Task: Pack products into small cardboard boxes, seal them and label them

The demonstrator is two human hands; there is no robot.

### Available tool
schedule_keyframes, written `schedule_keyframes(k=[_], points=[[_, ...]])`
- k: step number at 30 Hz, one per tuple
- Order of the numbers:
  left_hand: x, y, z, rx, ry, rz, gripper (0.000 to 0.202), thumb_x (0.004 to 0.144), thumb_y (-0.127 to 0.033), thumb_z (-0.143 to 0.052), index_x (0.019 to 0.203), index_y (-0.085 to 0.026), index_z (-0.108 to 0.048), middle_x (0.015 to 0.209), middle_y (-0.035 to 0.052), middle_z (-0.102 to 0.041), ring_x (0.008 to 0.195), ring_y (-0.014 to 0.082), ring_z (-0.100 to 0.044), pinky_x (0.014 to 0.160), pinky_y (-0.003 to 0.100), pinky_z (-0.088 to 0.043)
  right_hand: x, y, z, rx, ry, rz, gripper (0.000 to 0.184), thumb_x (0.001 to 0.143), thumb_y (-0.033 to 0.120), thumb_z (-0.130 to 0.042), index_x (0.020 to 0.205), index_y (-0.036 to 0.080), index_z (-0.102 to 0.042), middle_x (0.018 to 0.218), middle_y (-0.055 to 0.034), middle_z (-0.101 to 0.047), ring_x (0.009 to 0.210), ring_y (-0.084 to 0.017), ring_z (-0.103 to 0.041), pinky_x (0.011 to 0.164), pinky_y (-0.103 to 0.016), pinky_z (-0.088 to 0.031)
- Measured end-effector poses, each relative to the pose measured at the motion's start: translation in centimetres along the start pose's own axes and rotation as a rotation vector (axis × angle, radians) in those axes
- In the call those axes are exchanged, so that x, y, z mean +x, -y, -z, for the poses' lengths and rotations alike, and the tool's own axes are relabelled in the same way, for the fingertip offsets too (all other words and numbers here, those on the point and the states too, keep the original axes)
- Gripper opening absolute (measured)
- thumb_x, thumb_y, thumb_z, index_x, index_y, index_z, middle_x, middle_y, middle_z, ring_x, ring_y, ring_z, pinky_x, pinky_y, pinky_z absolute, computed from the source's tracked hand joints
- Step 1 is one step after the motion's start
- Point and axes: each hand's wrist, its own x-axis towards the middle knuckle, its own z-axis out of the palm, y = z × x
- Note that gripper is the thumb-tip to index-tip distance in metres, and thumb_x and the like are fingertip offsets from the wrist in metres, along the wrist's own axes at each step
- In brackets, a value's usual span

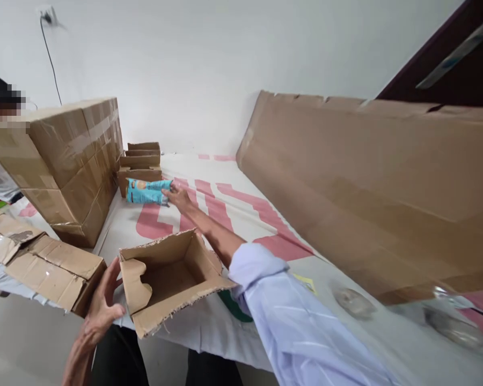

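My right hand (179, 197) reaches far forward across the table and grips the end of a blue packet (147, 191) lying just in front of a row of small cardboard boxes (140, 161). My left hand (102, 305) holds the left side of a small open cardboard box (173, 279) at the table's near edge, fingers curled against its flap. The box looks empty inside.
A big taped carton stack (68, 161) stands at the left, with flattened cardboard (44, 262) below it. A large cardboard sheet (378, 198) leans along the right. The table is covered by a white and red banner (225, 209). Another person sits at the far left edge.
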Motion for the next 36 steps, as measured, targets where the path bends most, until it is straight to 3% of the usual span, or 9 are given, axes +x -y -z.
schedule_keyframes(k=[2, 5, 8, 12, 18, 23, 30, 34, 36], points=[[-0.9, 0.2, -0.1, 0.119, 0.055, 0.026, 0.143, 0.051, -0.073, -0.099, 0.171, -0.038, -0.030, 0.176, 0.0106, -0.036, 0.161, 0.0497, -0.031, 0.128, 0.061, -0.041, 1.3, 0.6, 0.1, -0.019, -0.049, -0.013, 0.067, 0.066, 0.048, -0.096, 0.121, 0.020, -0.071, 0.119, -0.0121, -0.077, 0.122, -0.030, -0.066, 0.100, -0.041, -0.058], [-1.1, 0.2, -0.4, 0.279, 0.105, 0.076, 0.145, 0.056, -0.047, -0.104, 0.174, -0.038, -0.020, 0.175, 0.0125, -0.038, 0.162, 0.0484, -0.030, 0.133, 0.064, -0.030, -0.3, 2.4, 1.8, -0.111, -0.028, -0.037, 0.059, 0.073, 0.053, -0.093, 0.117, 0.019, -0.074, 0.123, -0.0120, -0.077, 0.121, -0.030, -0.067, 0.103, -0.046, -0.057], [-1.1, 0.2, -1.2, 0.335, 0.116, 0.030, 0.140, 0.059, -0.035, -0.101, 0.173, -0.036, -0.021, 0.172, 0.0147, -0.041, 0.159, 0.0492, -0.036, 0.133, 0.065, -0.028, -6.1, 5.4, 4.6, -0.144, 0.188, -0.038, 0.052, 0.083, 0.064, -0.084, 0.113, 0.021, -0.079, 0.118, -0.0109, -0.079, 0.116, -0.031, -0.071, 0.099, -0.050, -0.058], [-2.4, -0.2, -3.2, 0.446, 0.074, -0.141, 0.128, 0.067, -0.027, -0.094, 0.172, -0.036, -0.022, 0.172, 0.0155, -0.039, 0.157, 0.0473, -0.041, 0.129, 0.061, -0.039, -15.9, 9.6, 8.2, -0.291, 0.416, -0.105, 0.054, 0.076, 0.064, -0.089, 0.111, 0.024, -0.085, 0.121, -0.0136, -0.079, 0.120, -0.037, -0.071, 0.103, -0.052, -0.057], [-5.8, -0.3, -5.9, 0.819, 0.036, -0.588, 0.103, 0.088, -0.013, -0.074, 0.172, -0.032, -0.017, 0.166, 0.0215, -0.045, 0.162, 0.0430, -0.033, 0.121, 0.062, -0.046, -25.8, 12.2, 12.2, -0.400, 0.419, -0.061, 0.067, 0.075, 0.075, -0.086, 0.124, 0.029, -0.082, 0.145, -0.0146, -0.070, 0.134, -0.037, -0.066, 0.117, -0.054, -0.052], [-7.4, 0.1, -6.2, 0.991, -0.024, -0.743, 0.083, 0.098, -0.008, -0.066, 0.168, -0.025, -0.025, 0.158, 0.0265, -0.052, 0.162, 0.0388, -0.036, 0.112, 0.055, -0.052, -30.3, 11.6, 13.4, -0.441, 0.408, -0.045, 0.065, 0.076, 0.074, -0.086, 0.122, 0.029, -0.082, 0.148, -0.0140, -0.068, 0.142, -0.037, -0.060, 0.120, -0.055, -0.049], [-6.3, -0.2, -5.2, 0.867, -0.005, -0.624, 0.091, 0.093, -0.011, -0.068, 0.170, -0.025, -0.023, 0.166, 0.0251, -0.044, 0.162, 0.0404, -0.035, 0.120, 0.060, -0.046, -30.0, 10.3, 12.4, -0.395, 0.420, 0.006, 0.067, 0.079, 0.073, -0.084, 0.128, 0.028, -0.079, 0.150, -0.0138, -0.067, 0.144, -0.036, -0.059, 0.121, -0.053, -0.047], [-3.2, -0.3, -3.8, 0.674, 0.008, -0.402, 0.103, 0.086, -0.027, -0.077, 0.172, -0.026, -0.019, 0.172, 0.0226, -0.036, 0.159, 0.0428, -0.038, 0.121, 0.061, -0.047, -25.5, 8.8, 9.8, -0.426, 0.220, 0.064, 0.041, 0.091, 0.059, -0.076, 0.114, 0.025, -0.081, 0.130, -0.0109, -0.078, 0.127, -0.031, -0.070, 0.114, -0.047, -0.052], [-1.8, 0.2, -3.4, 0.559, -0.078, -0.280, 0.100, 0.087, -0.036, -0.076, 0.171, -0.026, -0.022, 0.172, 0.0217, -0.036, 0.156, 0.0435, -0.042, 0.113, 0.058, -0.055, -22.2, 7.9, 8.2, -0.425, 0.125, 0.062, 0.034, 0.091, 0.053, -0.073, 0.104, 0.022, -0.082, 0.112, -0.0095, -0.082, 0.110, -0.029, -0.074, 0.102, -0.044, -0.058]])
